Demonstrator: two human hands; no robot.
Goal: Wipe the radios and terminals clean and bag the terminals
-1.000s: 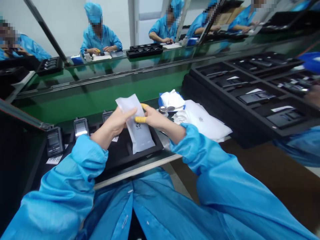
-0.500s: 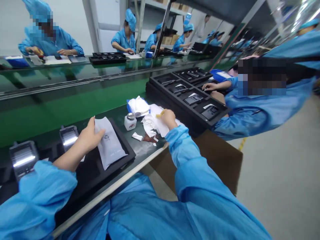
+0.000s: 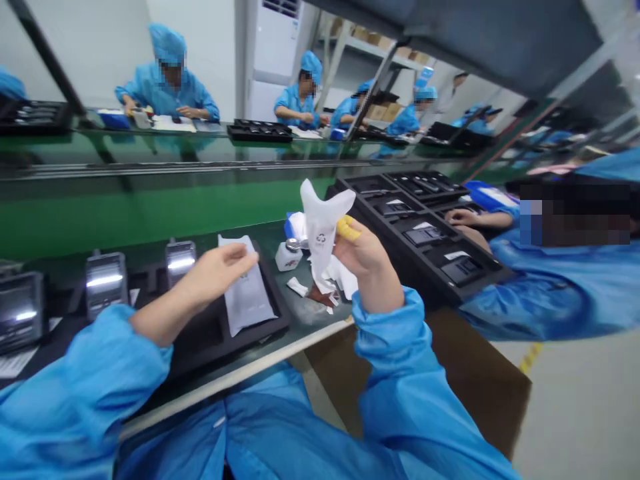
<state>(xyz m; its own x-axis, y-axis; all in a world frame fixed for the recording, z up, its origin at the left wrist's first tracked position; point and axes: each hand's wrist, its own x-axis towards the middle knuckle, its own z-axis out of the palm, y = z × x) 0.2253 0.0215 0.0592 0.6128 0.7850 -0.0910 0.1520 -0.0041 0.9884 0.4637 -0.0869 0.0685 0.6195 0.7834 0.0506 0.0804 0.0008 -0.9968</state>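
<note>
My right hand point(image 3: 367, 257), with yellow finger cots, is raised above the bench and pinches an empty white plastic bag point(image 3: 323, 230) with a recycling mark. My left hand point(image 3: 217, 270) hovers with its fingers loosely stretched just above a filled white bag point(image 3: 245, 293) that lies in a black foam tray point(image 3: 273, 320); it holds nothing. Several black handheld devices point(image 3: 103, 283) with shiny screens stand in the tray to the left.
A small white bottle point(image 3: 287, 257), a blue box of wipes point(image 3: 293, 227) and loose white bags point(image 3: 345, 277) lie beyond the tray. Stacked black trays point(image 3: 425, 237) stand to the right, where a co-worker's hand point(image 3: 460, 217) rests. A green conveyor point(image 3: 150, 200) runs behind; more workers sit beyond.
My right hand picked a white bag from the pile on the right and lifted it up. My left hand let go of the filled bag, which now lies in the tray.
</note>
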